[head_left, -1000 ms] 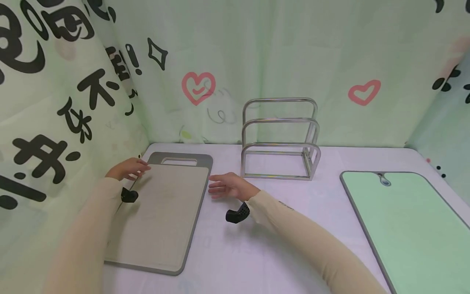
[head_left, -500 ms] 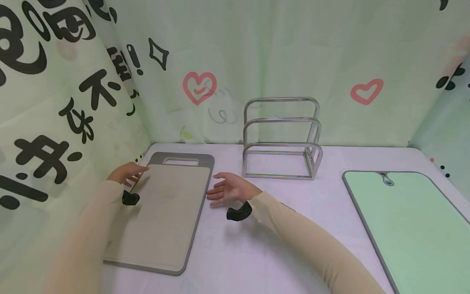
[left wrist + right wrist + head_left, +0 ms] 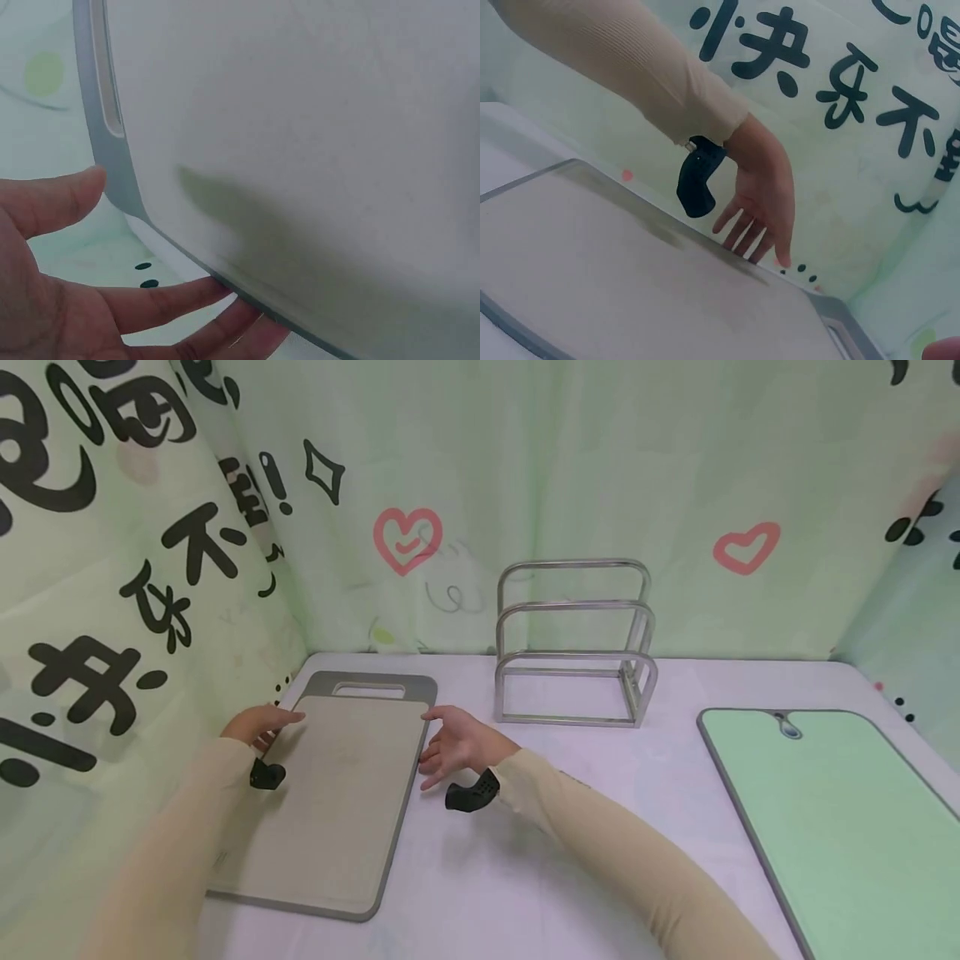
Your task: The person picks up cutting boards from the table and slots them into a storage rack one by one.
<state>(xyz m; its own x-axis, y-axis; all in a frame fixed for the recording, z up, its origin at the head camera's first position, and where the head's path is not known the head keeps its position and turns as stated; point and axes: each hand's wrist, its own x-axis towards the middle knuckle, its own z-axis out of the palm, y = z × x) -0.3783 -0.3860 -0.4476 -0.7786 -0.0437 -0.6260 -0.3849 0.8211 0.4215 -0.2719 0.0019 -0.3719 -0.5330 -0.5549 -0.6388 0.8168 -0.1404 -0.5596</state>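
A beige cutting board (image 3: 345, 802) with a grey rim and a slot handle lies on the left of the table. At its left edge, my left hand (image 3: 258, 724) has its fingertips against the rim; the left wrist view shows the fingers (image 3: 176, 300) extended there and the thumb (image 3: 71, 196) held apart, near the handle end. My right hand (image 3: 467, 745) is at the board's right edge, thumb spread from loosely bent fingers, with nothing gripped. In the right wrist view, the left hand (image 3: 766, 191) reaches down along the far edge.
A metal wire rack (image 3: 573, 722) with several upright loops stands at the back middle. A green cutting board (image 3: 840, 810) with a grey border lies on the right. Printed curtains (image 3: 600, 485) enclose the white table (image 3: 525, 877) at the back and sides.
My left hand has shifted slightly toward me along the board's left edge. My right hand has moved a little left to the right edge, and its thumb has spread away from the fingers.
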